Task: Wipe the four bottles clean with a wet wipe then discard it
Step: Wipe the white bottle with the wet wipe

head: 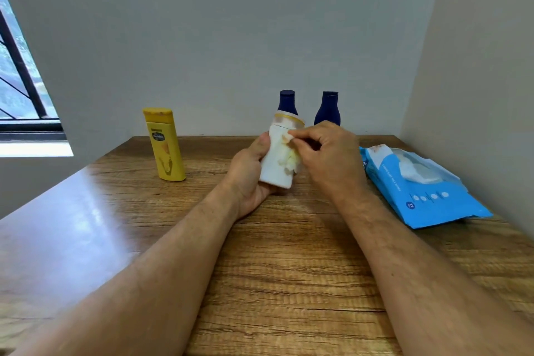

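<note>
My left hand (250, 175) grips a white bottle (274, 165) with a yellowish cap, held upright just above the wooden table (289, 269). My right hand (326, 153) pinches a crumpled wet wipe (289, 157) against the bottle's side. A yellow bottle (164, 144) stands to the left on the table. Two dark blue bottles stand at the back by the wall: one (287, 101) partly hidden behind the white bottle, the other (328, 108) just right of it, its base hidden by my right hand.
A blue pack of wet wipes (427, 191) lies at the right with its flap open and a wipe showing. Walls close off the back and the right side. A window (20, 89) is at the far left.
</note>
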Demonstrator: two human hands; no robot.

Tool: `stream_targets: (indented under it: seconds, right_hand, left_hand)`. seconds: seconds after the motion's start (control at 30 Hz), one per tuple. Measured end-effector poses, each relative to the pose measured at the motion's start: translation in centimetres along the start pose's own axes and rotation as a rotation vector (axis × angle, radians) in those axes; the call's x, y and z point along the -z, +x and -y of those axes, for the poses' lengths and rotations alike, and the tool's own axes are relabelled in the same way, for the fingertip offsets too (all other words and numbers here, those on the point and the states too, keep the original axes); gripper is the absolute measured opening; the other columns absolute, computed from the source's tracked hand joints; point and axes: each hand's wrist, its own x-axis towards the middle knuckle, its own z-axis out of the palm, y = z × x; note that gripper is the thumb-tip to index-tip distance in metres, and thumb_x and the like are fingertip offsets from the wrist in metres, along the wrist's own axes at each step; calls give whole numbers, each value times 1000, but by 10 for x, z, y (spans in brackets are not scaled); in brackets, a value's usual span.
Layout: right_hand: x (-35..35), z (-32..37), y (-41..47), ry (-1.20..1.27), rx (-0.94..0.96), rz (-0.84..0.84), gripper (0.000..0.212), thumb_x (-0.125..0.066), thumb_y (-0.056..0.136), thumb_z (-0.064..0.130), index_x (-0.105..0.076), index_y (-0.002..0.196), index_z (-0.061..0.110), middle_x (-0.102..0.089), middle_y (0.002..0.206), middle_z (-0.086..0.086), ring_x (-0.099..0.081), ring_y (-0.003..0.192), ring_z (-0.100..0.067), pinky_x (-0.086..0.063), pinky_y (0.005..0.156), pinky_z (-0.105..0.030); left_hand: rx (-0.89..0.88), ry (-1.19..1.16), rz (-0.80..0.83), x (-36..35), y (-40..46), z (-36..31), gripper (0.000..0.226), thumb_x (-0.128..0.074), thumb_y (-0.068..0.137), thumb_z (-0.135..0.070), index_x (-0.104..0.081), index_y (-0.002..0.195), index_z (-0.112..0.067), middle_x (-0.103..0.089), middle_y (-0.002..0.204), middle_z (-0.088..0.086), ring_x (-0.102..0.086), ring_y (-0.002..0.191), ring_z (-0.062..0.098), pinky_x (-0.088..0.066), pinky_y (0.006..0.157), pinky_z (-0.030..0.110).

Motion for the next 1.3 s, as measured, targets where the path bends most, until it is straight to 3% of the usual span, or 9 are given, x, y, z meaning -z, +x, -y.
stream_targets:
  seconds: [0.1, 0.27, 0.37, 0.57, 0.73, 0.93, 1.0, 1.17, 1.3]
  right_hand:
    - [1, 0, 0, -10, 9, -15, 24, -72, 90, 25, -75, 112, 18, -60, 93, 10, -54, 81, 5, -40, 72, 1]
    - [-3, 3, -5, -4, 69, 275, 29, -72, 89, 20, -73, 118, 21, -53, 95, 14, -54, 83, 3, -41, 73, -2]
    - [-5, 6, -5, -11, 67, 335, 27, -73, 89, 23, -74, 115, 24, -55, 96, 14, -55, 88, 0, -41, 73, -4]
    - [0, 3, -2, 62, -21, 113, 21, -70, 91, 23, -75, 112, 24, -57, 92, 14, -54, 81, 3, -43, 71, -4]
    - [4, 4, -1, 16, 12, -62, 23, -71, 90, 25, -72, 113, 21, -69, 104, 8, -61, 92, 0, -45, 77, -5]
    - [-2, 7, -7, 58, 47, 285, 14, -76, 86, 21, -78, 98, 27, -65, 95, 13, -59, 87, 3, -44, 75, -2]
    - [-3, 9, -8, 56, 52, 322, 13, -77, 85, 21, -78, 96, 28, -66, 93, 14, -60, 86, 3, -44, 74, -3]
    - [0, 9, -4, 148, -81, 110, 16, -75, 87, 27, -75, 103, 25, -68, 97, 13, -61, 86, 7, -48, 70, -3]
    - [2, 6, -1, 73, -81, -70, 24, -72, 89, 30, -74, 112, 23, -69, 101, 9, -62, 92, -1, -50, 76, -10]
  left_hand:
    - [23, -2, 18, -2, -2, 1, 36, -42, 107, -33, -60, 132, -15, -67, 128, 19, -60, 116, 35, -36, 113, 62]
    - [-6, -102, 3, 2, 1, -3, 42, -37, 109, -35, -55, 135, -7, -66, 127, 26, -67, 115, 38, -55, 93, 59]
    - [-5, -108, -24, 5, 4, -3, 47, -38, 108, -39, -53, 137, -5, -65, 128, 27, -66, 117, 39, -54, 94, 61]
    - [-22, -28, 29, 2, 2, 1, 35, -39, 108, -32, -60, 131, -14, -70, 124, 19, -65, 112, 33, -43, 109, 60]
    - [2, 15, 61, -3, -3, 1, 32, -43, 107, -33, -65, 124, -18, -71, 112, 14, -61, 104, 28, -36, 115, 57]
    - [-48, -78, 23, 3, 0, -1, 38, -39, 109, -35, -59, 129, -11, -67, 127, 25, -65, 118, 38, -46, 105, 63]
    - [-44, -96, -4, 4, 1, -3, 41, -40, 108, -37, -59, 129, -7, -67, 126, 27, -66, 118, 40, -47, 104, 62]
    - [-2, -47, 45, 1, 1, 0, 39, -41, 108, -35, -58, 135, -13, -67, 129, 22, -63, 120, 33, -39, 111, 61]
    - [24, -6, 62, -4, -3, 2, 35, -44, 107, -34, -62, 131, -16, -69, 124, 18, -58, 115, 32, -35, 116, 58]
